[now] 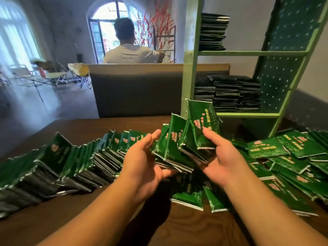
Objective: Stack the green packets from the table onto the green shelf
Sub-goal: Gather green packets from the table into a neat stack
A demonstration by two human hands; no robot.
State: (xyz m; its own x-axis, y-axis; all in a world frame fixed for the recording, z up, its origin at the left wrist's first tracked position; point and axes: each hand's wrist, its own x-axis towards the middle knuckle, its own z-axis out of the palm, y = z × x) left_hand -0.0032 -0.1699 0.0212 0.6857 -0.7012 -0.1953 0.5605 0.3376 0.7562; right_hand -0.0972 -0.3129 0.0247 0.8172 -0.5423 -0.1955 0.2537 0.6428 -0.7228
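Note:
A bundle of several green packets (179, 148) is lifted above the brown table (74, 128), fanned and tilted. My left hand (147, 162) supports it from below and the left, palm up, fingers fairly straight. My right hand (220, 157) grips its right side, thumb on the front packet. A long leaning row of green packets (62, 166) runs across the table's left. Loose packets (287, 157) lie scattered on the right. The green shelf (248, 114) stands at the back right with dark packet stacks (229, 93) on its lower board and a stack (213, 31) on the upper board.
A grey partition (136, 93) rises behind the table. Beyond it a person in a white shirt (130, 52) faces away toward an arched window. Folding chairs and clutter (53, 75) stand at the far left. Two packets (193, 197) lie under my hands.

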